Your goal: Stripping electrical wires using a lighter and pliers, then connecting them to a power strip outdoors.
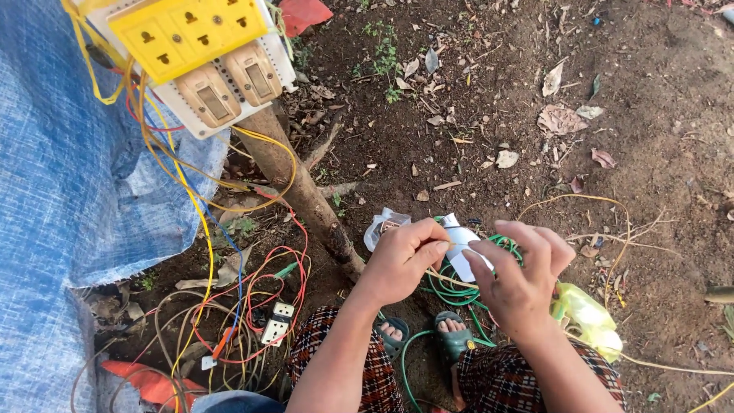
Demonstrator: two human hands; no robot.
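White paper label [461, 256] is pinched by left hand [401, 260] and right hand [520, 279] on the green wire coil [459, 291], still bundled and not yet unwound.

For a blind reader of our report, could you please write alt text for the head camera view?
Two bare hands, left and right, hold a small white piece above a coil of green wire on bare soil. To the left, a wooden post carries a board with yellow sockets, with tangled wires below and a blue tarp beside.
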